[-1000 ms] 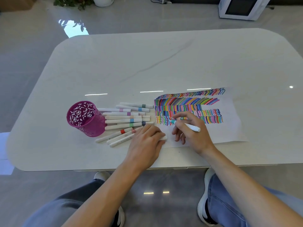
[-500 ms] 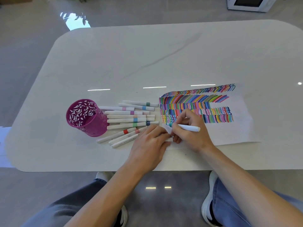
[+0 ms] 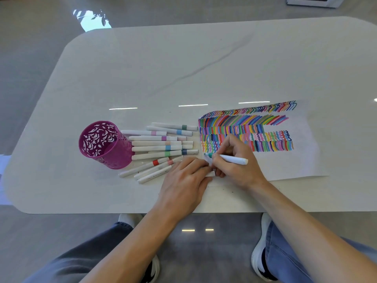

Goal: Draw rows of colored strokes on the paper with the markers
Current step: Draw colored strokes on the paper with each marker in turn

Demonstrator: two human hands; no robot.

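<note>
A white sheet of paper (image 3: 302, 160) lies on the table, filled with several rows of colored strokes (image 3: 244, 127). My right hand (image 3: 236, 162) grips a white marker (image 3: 230, 159), and its teal tip touches the paper near the left edge, below the lowest row. My left hand (image 3: 183, 184) rests at the paper's lower left corner, fingers curled over a small white piece that looks like the marker cap (image 3: 211, 173). Several capped white markers (image 3: 157, 149) lie in a loose pile left of the paper.
A magenta perforated pen cup (image 3: 104, 145) stands left of the marker pile. The white table (image 3: 183, 64) ends in a front edge just below my wrists. My knees and shoes show under it. A white appliance sits on the floor at the far right.
My right hand has shifted the marker tip down and left, from the lowest row of strokes to the blank strip by the paper's left edge. The left hand has stayed in place.
</note>
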